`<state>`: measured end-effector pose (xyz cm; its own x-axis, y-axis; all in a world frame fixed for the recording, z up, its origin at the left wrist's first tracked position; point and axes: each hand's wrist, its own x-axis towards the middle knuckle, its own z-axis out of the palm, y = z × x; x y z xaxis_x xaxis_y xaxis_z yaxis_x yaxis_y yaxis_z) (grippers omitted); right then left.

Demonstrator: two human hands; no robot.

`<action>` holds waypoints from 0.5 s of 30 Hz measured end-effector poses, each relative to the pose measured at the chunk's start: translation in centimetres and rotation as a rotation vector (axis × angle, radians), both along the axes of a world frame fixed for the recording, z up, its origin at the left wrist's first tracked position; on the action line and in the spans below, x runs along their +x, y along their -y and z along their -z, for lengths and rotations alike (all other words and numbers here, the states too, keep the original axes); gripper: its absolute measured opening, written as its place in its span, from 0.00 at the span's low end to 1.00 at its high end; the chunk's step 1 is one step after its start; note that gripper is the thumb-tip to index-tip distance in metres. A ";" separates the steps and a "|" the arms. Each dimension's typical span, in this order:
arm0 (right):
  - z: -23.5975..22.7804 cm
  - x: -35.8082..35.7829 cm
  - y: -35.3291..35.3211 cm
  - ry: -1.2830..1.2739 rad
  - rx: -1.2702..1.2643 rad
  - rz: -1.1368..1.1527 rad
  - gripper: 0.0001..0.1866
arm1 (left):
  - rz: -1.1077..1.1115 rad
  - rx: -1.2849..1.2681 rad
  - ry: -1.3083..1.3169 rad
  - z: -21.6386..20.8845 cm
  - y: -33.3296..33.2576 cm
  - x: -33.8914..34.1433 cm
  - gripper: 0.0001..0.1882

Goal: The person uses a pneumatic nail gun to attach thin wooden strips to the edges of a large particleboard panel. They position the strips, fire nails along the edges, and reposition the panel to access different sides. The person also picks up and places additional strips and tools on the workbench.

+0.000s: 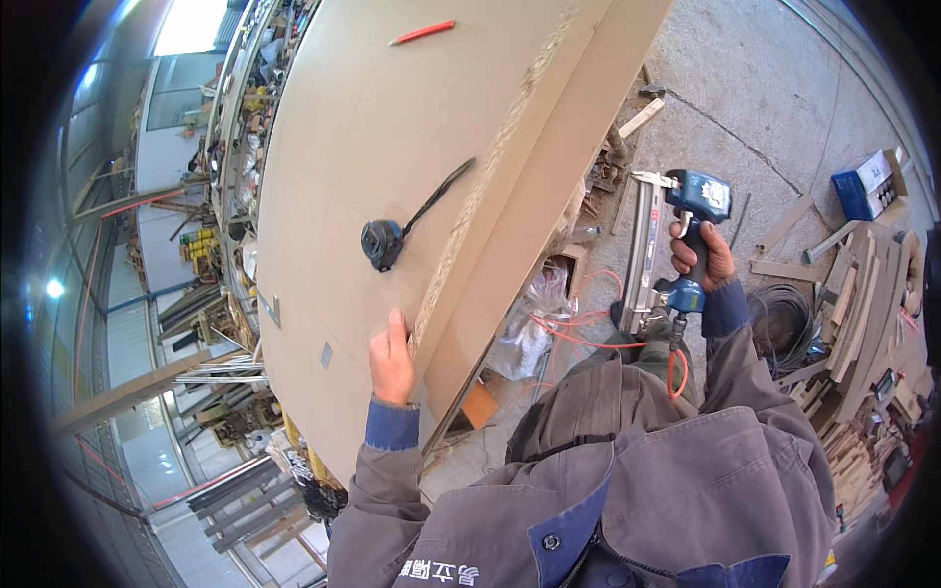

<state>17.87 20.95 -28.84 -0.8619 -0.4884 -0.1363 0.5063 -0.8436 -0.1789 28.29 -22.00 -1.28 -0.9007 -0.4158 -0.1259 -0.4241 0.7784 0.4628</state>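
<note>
My right hand is wrapped round the black grip of a blue and silver nail gun. The gun is held up off the floor, right of the workbench, and an orange air hose runs from the fitting below its grip. On the big tan panel lies my left hand, one finger stretched along the rough edge of a long wooden strip; its thumb is hard to make out. A blue and black tape measure with a black strap and a red pencil lie farther up the panel.
Coiled cable and stacked timber offcuts lie on the floor at right, near a blue and white box. A clear plastic bag and loose hose sit beside the panel. Cluttered shelves stand beyond it at left.
</note>
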 end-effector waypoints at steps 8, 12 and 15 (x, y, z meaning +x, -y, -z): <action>1.5 -6.7 7.4 0.017 -0.422 -0.003 0.26 | -0.006 -0.148 -0.056 0.4 -1.1 0.0 0.22; 2.0 -9.5 9.5 0.066 -0.571 -0.010 0.26 | 0.015 -0.197 -0.016 0.2 -1.4 -0.2 0.20; 1.7 -12.0 11.1 0.000 -0.681 -0.055 0.27 | 0.080 -0.332 -0.026 0.4 -1.4 0.2 0.19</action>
